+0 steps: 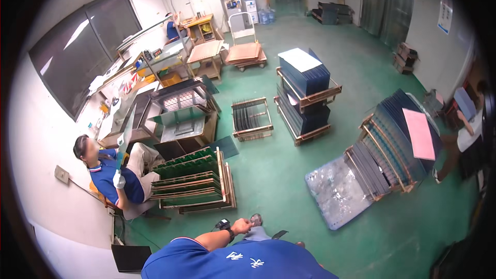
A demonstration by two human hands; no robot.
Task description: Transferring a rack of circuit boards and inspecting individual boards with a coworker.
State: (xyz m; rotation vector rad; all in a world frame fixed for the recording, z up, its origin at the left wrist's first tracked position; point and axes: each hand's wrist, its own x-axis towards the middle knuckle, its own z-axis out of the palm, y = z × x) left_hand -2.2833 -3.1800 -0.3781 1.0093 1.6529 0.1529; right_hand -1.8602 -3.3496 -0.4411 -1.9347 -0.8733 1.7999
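Observation:
My left hand (241, 226) reaches out from the blue sleeve at the lower middle, with a dark band (230, 233) around its wrist. Its fingers look curled in; whether anything small is between them is too fine to tell. Beside that wrist shows a small black device (223, 223) with a pale face. Just past the fingertips a grey shoe (256, 219) stands on the green floor. My right hand does not show; my blue shirt (206, 258) fills the lower edge.
On the left a seated person (119, 175) holds up a glass sheet, beside a wooden rack (227, 186) of green panels. Ahead stand a small rack (252, 119) and stacked dark panels (310, 80). Right are a tilted panel rack (385, 186), a grey pallet (330, 196) and another person (470, 124).

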